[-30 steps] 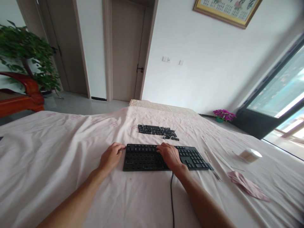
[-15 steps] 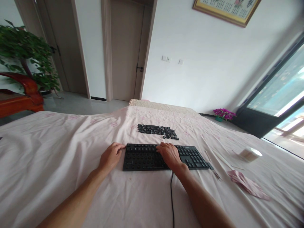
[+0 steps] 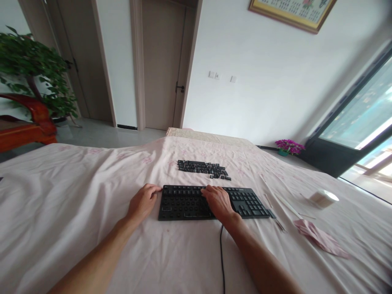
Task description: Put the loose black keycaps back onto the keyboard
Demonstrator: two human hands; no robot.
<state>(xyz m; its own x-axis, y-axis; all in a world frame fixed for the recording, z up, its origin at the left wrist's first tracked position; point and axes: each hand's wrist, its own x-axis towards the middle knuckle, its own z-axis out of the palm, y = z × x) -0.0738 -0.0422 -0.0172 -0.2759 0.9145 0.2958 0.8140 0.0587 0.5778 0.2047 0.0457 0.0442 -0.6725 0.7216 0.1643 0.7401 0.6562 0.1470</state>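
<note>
A black keyboard (image 3: 249,203) lies on the pink floral cloth, with many keycaps off its left and middle part; the top rows and the number pad still carry theirs. My left hand (image 3: 143,201) is closed at its upper left corner, fingertips against the edge. Over the middle of the board, my right hand (image 3: 218,200) has its fingers bent together, thumb and fingertips down at the number row. Whatever is under those fingertips is hidden. Loose black keycaps (image 3: 199,167) lie in rows just beyond the keyboard.
Right of the keyboard lie a thin metal tool (image 3: 279,224), a crumpled pink cloth (image 3: 321,239) and a white round container (image 3: 324,199), apparently of cotton swabs. The keyboard's cable (image 3: 222,257) runs toward me between my arms. A red wooden chair (image 3: 33,116) stands far left.
</note>
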